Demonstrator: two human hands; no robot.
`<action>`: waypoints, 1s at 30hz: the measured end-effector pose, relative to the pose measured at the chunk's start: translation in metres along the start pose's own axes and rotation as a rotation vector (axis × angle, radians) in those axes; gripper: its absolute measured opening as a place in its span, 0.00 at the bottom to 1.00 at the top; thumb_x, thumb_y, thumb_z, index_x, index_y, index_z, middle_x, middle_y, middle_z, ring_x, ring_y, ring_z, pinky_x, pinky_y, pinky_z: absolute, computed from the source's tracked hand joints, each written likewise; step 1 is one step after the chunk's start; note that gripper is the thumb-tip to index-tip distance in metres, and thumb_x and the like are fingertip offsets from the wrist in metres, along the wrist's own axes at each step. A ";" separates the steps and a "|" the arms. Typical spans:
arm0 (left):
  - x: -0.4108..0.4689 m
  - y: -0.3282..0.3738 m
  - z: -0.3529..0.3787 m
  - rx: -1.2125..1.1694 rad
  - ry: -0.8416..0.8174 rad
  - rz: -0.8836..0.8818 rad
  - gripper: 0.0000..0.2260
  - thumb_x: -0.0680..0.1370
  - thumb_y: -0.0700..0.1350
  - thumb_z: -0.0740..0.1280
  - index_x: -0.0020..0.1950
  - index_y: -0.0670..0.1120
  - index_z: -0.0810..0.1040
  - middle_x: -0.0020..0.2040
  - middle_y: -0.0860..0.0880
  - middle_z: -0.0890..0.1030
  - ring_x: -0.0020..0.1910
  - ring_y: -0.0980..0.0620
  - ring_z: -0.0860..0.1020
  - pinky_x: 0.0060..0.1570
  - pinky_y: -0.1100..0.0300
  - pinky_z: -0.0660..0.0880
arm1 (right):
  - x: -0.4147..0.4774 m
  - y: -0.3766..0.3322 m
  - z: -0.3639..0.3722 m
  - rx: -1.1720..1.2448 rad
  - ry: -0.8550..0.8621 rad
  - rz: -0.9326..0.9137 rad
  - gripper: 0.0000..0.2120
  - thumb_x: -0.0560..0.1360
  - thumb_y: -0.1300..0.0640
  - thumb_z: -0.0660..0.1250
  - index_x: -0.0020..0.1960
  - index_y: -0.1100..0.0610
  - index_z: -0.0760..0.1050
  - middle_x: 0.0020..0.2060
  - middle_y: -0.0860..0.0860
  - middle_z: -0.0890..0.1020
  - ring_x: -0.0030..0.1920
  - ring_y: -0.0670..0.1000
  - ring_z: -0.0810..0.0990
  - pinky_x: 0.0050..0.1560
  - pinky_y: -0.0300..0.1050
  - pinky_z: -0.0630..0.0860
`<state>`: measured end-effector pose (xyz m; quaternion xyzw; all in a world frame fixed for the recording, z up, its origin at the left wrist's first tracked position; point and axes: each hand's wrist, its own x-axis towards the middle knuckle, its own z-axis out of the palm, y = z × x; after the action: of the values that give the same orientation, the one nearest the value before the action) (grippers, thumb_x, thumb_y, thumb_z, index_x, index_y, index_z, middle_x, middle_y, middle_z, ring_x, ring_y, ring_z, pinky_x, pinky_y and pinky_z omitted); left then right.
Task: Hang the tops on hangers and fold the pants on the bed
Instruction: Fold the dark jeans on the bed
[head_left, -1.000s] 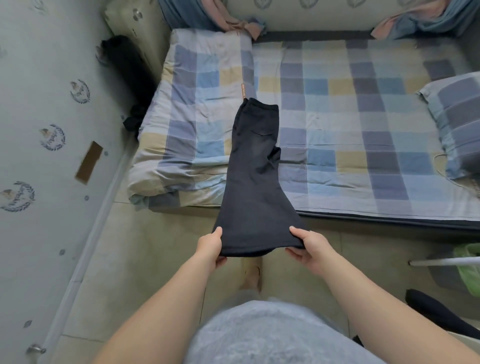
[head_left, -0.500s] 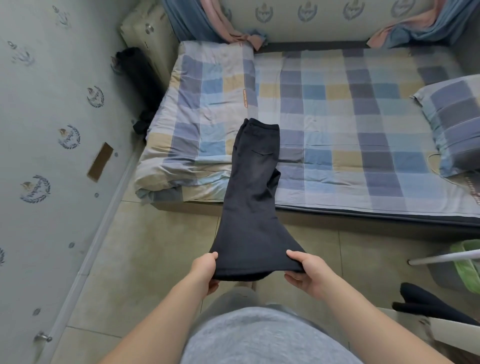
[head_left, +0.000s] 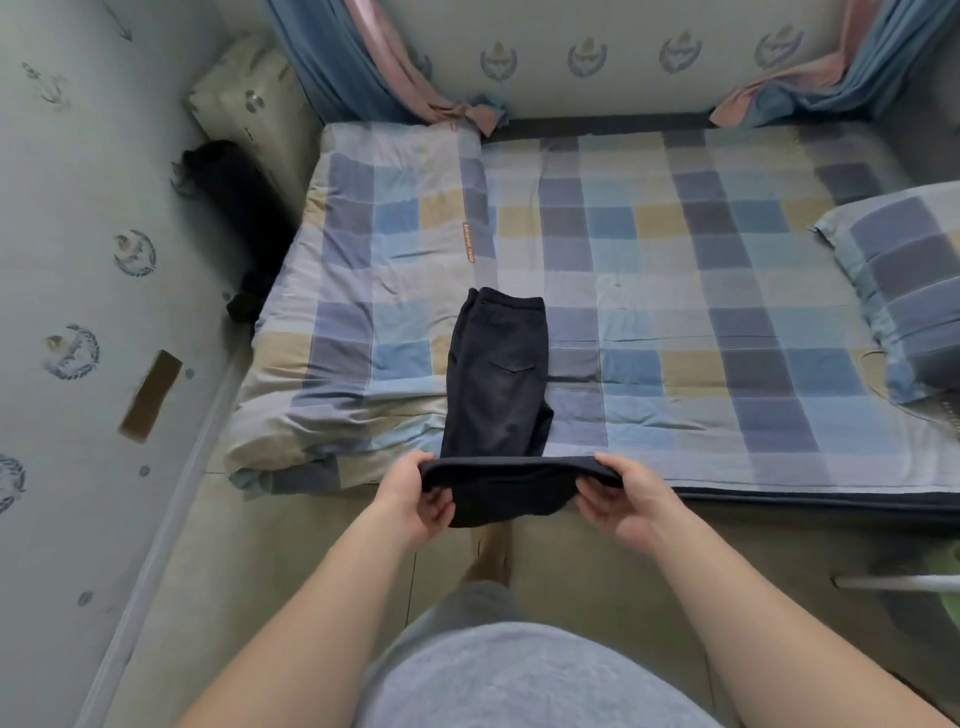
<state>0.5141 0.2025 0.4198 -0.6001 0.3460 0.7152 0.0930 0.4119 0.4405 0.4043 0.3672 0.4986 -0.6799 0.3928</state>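
Observation:
Dark pants (head_left: 496, 384), folded lengthwise, lie with the waistband on the checked bed (head_left: 675, 312) and the legs reaching over its front edge. My left hand (head_left: 415, 493) grips the left corner of the leg hems, thumb on top. My right hand (head_left: 621, 499) grips the right corner the same way. The hems are lifted level with the bed's edge, and the cloth below them hangs in a short fold between my hands.
A checked pillow (head_left: 914, 291) lies at the bed's right side. A folded checked quilt (head_left: 374, 312) covers the bed's left part. A dark bag (head_left: 234, 192) stands by the left wall. A white bar (head_left: 893, 582) and something green (head_left: 950, 577) are at the lower right.
Both hands have raised the pant hems and carried them forward to the bed's edge, so the lower legs now fold over. The camera has moved closer to the bed.

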 end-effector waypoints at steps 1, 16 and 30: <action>0.010 0.020 0.011 -0.010 -0.023 -0.005 0.08 0.76 0.48 0.66 0.39 0.46 0.75 0.28 0.49 0.74 0.29 0.51 0.74 0.34 0.59 0.74 | 0.012 -0.016 0.012 0.020 0.006 0.002 0.04 0.79 0.57 0.68 0.49 0.57 0.74 0.41 0.57 0.82 0.38 0.52 0.84 0.41 0.50 0.79; 0.245 0.267 0.169 0.059 -0.070 -0.117 0.09 0.77 0.48 0.62 0.38 0.48 0.76 0.27 0.51 0.76 0.34 0.54 0.75 0.43 0.57 0.73 | 0.251 -0.213 0.170 0.085 0.176 0.016 0.07 0.80 0.52 0.65 0.45 0.54 0.74 0.44 0.54 0.79 0.64 0.54 0.76 0.68 0.55 0.70; 0.457 0.313 0.263 0.258 -0.191 0.010 0.24 0.81 0.62 0.57 0.67 0.46 0.74 0.61 0.47 0.81 0.55 0.46 0.83 0.54 0.51 0.77 | 0.495 -0.257 0.180 0.018 -0.006 0.040 0.26 0.80 0.43 0.63 0.72 0.56 0.71 0.71 0.55 0.72 0.75 0.57 0.67 0.73 0.62 0.61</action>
<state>0.0138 0.0005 0.1288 -0.5105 0.4276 0.7192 0.1982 -0.0481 0.2337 0.1052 0.3787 0.4838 -0.6773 0.4047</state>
